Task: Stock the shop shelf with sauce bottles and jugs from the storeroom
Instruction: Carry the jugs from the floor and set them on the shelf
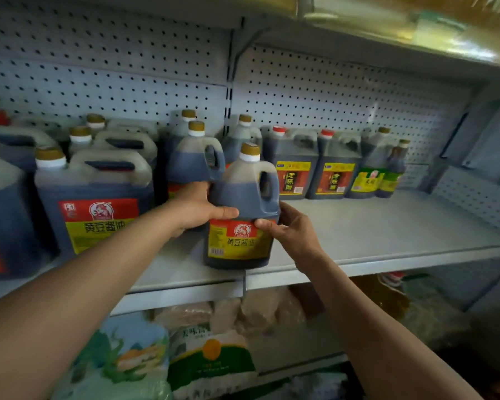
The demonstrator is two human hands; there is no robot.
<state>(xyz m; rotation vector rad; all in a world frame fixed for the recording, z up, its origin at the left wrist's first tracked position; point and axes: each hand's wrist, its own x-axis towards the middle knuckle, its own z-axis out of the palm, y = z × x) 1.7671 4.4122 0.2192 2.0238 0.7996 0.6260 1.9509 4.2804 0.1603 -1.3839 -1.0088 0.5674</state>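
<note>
**Ann:** Jug [243,209] of dark soy sauce at the front edge of the shelf [387,226], and both hands are on it. Left hand [197,206] wraps the flank with the thumb lying across the front just above the label; right hand [289,226] cups the other side, fingertips on the label's upper corner.

**Bo:** So a two-sided clamp, fingers curled round the body, handle unused. That moulded handle sits above the right hand's hold, under the gold cap.

**Ann:** I'd call it heavy. The liquid line stands well above both palms, roughly at the shoulder, so most of the weight sits level with the grip and below it.

**Bo:** Stiff plastic by the look, though the walls may give a little under a squeeze. Smooth label too, could be slick. I'd rather keep a palm low or go for that handle.

**Ann:** Looks-wise: translucent body, near-black sauce, red and yellow label with a round emblem and a barcode below the left thumb.

**Bo:** Whether the base is resting on the shelf or just off it, I can't tell. Behind the left hand stands a matching jug [195,160], very close; to the right of the grip, bare shelf.
</note>
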